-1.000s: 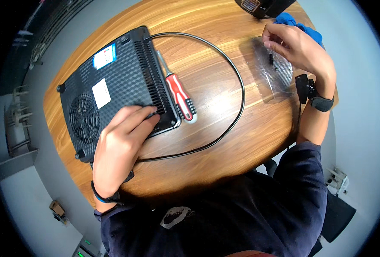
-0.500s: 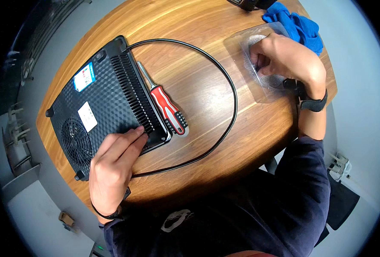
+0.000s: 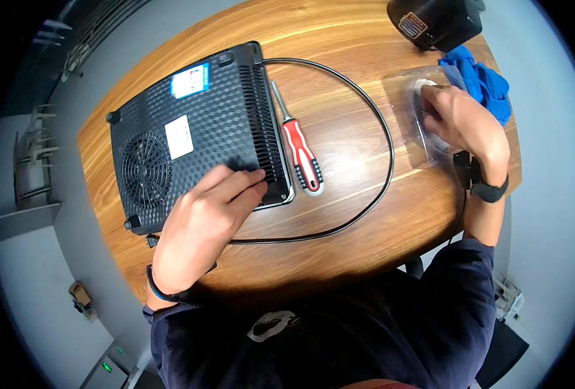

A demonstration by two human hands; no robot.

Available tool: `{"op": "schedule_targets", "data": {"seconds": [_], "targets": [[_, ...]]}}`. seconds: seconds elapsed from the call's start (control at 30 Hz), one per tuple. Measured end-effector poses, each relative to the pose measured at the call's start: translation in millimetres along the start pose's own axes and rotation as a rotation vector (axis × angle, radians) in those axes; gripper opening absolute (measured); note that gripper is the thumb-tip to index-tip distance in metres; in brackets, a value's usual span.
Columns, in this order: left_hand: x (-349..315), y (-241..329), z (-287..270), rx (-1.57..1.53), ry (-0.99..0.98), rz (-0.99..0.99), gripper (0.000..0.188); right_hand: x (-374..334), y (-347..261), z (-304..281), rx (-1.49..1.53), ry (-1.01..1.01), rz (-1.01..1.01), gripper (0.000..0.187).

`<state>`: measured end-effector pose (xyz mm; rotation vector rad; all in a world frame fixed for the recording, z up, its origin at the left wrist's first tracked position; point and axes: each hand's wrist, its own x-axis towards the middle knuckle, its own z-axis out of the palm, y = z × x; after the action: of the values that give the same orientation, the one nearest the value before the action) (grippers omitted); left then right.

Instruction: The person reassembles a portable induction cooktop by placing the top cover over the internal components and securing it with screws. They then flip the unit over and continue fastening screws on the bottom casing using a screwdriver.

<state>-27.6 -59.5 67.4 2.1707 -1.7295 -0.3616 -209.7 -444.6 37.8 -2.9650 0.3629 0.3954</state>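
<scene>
Black appliance (image 3: pixel 197 133) lying underside up on the wooden bench (image 3: pixel 339 246), long axis slanting from lower left to upper right. Left hand (image 3: pixel 203 227) flat on its near corner, grip open. Right hand (image 3: pixel 459 126) fingers curled into clear plastic tray (image 3: pixel 401 97), contents hidden

One black appliance (image 3: pixel 197 133) at centre left; one red-handled screwdriver (image 3: pixel 298 153) at centre; one black cable (image 3: pixel 378 123); one clear plastic tray (image 3: pixel 417 123) and one blue cloth (image 3: pixel 482 81) at upper right; two hands.
</scene>
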Motion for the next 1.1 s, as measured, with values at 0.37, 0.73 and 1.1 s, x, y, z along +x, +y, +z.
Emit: {"op": "schedule_targets", "data": {"seconds": [0.37, 0.73, 1.1], "targets": [[-7, -5, -14, -0.133, 0.031, 0.026, 0.025, 5, -98, -35, 0.257, 0.119, -0.39, 0.017], [-13, -13, -10, -0.165, 0.312, 0.054, 0.022, 37, -178, -33, 0.509, 0.159, -0.634, 0.014], [-9, -25, -11, -0.119, 0.34, -0.07, 0.01, 38, -162, -15, 0.283, 0.008, -0.448, 0.038]]}}
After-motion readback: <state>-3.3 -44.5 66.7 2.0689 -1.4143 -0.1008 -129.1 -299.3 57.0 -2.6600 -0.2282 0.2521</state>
